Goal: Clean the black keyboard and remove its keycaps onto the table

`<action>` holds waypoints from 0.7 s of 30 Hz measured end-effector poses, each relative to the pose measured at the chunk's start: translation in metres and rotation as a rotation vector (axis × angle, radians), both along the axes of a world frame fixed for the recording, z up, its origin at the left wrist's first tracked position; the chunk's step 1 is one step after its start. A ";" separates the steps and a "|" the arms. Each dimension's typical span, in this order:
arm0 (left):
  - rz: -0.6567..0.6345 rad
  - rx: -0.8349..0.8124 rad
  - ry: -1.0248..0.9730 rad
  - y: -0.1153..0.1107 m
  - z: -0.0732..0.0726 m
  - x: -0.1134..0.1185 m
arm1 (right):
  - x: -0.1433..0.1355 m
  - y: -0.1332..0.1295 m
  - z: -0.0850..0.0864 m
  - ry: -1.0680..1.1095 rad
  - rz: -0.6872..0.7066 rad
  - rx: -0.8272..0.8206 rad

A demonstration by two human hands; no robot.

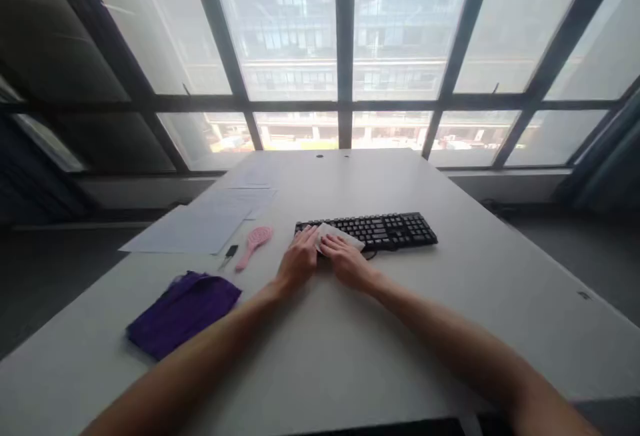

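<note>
- L hand (pixel 297 259): palm down at kbd's L end; L fingers (pixel 308 236) lie close tog., tips by the L edge of the white cloth. Can't tell if they pinch it.
- R hand (pixel 347 264): R fingers (pixel 334 245) rest on top of the white cloth, tips pointing twd the L hand, a bit apart; can't tell if they're clamped on it.
- White cloth (pixel 333 229): under the R fingers, just R of the L fingers, lying over the kbd's L part; part of it shows beyond the R fingers.
- Black kbd (pixel 387 229): L end under/beside the fingers of both hands, rest runs off to R of the R fingers, num pad farthest out.
- Dark cable (pixel 371 255): short bit visible just R of the R fingers, at kbd's near edge.
- Pink hairbrush (pixel 258 237): L of the L fingers, apart from them, handle angled twd the person.
- Small black-ended item (pixel 231 251): farther L, just past the brush; too small to ID.
- Purple fabric (pixel 185 313): folded, L of and nearer the person than the L fingers, next to the L forearm.
- Paper sheets (pixel 193 226): well L of the L fingers, overlapping, running twd the far edge.
- White table (pixel 430 329): under everything, incl. below & beyond the fingers.
- Windows (pixel 295 29): w/ dark frames, well beyond the fingers, past table's far end.
</note>
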State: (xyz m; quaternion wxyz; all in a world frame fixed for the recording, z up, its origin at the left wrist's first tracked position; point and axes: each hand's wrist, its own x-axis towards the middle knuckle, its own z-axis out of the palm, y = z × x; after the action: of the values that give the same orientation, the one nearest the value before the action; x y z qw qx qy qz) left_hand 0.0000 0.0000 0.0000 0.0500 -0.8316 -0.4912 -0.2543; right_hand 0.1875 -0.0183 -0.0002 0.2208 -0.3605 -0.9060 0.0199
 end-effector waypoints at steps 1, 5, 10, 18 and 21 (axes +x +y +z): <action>0.001 0.001 -0.001 0.000 -0.001 0.000 | 0.000 -0.001 0.000 -0.001 -0.028 0.003; -0.006 0.013 -0.012 -0.001 -0.001 0.001 | 0.002 -0.003 -0.001 0.014 -0.212 0.004; -0.027 0.033 -0.027 -0.002 0.001 0.002 | 0.008 -0.001 0.001 0.038 -0.396 -0.022; -0.032 0.033 -0.038 -0.002 0.000 0.003 | 0.008 -0.003 0.004 0.018 -0.136 -0.028; -0.038 0.031 -0.047 -0.002 0.001 0.003 | 0.003 -0.005 0.003 0.011 -0.141 -0.020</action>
State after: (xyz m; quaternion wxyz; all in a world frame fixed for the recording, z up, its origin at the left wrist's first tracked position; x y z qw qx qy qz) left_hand 0.0027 -0.0016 0.0006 0.0465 -0.8336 -0.4725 -0.2823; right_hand 0.1910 -0.0232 0.0023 0.2231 -0.4257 -0.8768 0.0154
